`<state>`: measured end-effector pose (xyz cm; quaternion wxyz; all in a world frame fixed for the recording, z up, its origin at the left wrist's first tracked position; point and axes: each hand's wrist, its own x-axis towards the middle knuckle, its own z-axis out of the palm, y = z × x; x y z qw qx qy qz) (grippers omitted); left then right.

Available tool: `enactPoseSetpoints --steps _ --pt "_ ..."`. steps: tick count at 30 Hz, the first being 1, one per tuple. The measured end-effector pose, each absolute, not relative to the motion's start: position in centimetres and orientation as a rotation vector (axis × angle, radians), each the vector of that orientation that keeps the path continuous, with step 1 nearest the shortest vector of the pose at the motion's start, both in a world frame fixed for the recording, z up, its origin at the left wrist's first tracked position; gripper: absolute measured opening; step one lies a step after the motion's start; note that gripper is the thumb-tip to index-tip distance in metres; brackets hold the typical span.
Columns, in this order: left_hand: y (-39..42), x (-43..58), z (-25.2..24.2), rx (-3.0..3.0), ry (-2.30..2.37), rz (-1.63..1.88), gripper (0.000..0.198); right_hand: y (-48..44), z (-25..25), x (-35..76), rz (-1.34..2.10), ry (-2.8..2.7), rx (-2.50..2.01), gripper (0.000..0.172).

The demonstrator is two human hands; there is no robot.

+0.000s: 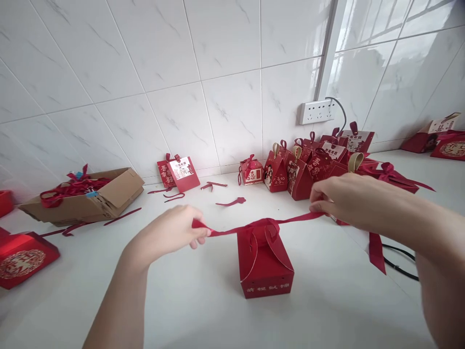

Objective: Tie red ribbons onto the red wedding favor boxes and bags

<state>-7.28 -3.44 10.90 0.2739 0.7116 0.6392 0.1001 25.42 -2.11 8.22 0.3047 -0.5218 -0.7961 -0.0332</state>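
Note:
A red gift box (267,261) with pale lettering along its front edge stands upright on the white countertop (189,295). Dark red ribbon (232,230) runs across the top of the box and is looped at its closed flaps. My left hand (181,228) pinches one stretch of this ribbon, left of the box. Right of the box, my right hand (332,196) grips the other stretch, its loose tail hanging below the wrist. Between both hands the ribbon is pulled out sideways, fairly taut. Neither hand touches the box itself.
Several finished red boxes (301,179) crowd the back right below a power strip (317,112). A cardboard carton (119,191) full of ribbons sits at the left, near another red box (27,259). Ribbon scraps (232,201) lie along the back. A black cable (401,269) lies at right.

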Motion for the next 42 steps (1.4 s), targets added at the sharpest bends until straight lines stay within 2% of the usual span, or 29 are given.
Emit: enactPoseSetpoints --steps 4,12,16,20,23,29,36,42 --pt "-4.1 -9.0 8.4 1.691 1.611 0.263 0.03 -3.8 6.8 26.8 0.065 -2.146 -1.662 0.027" --pt "-5.3 -10.9 3.9 1.407 1.529 0.426 0.035 -6.3 2.7 27.5 0.357 -1.743 -1.665 0.017" --pt "-5.6 -11.4 1.9 1.339 1.532 0.529 0.036 -6.3 0.2 28.0 0.604 -1.568 -1.573 0.022" --pt "-5.7 -11.7 0.4 1.283 1.598 0.611 0.038 -5.5 -1.6 28.4 0.967 -1.196 -1.406 0.042" --pt "-5.9 -11.9 -0.3 1.251 1.594 0.658 0.039 -4.8 -2.1 27.8 1.143 -0.896 -1.171 0.044" --pt "-5.7 -12.2 -0.4 1.178 1.453 0.916 0.037 -3.8 -0.3 25.9 1.244 -0.661 -0.966 0.041" --pt "-3.8 -11.2 4.0 1.096 1.276 1.317 0.038 -2.7 5.7 24.1 0.98 -0.991 -0.907 0.031" --pt "-2.5 -7.6 8.2 1.237 1.189 1.451 0.036 -1.8 9.9 21.3 0.844 -1.283 -0.933 0.043"
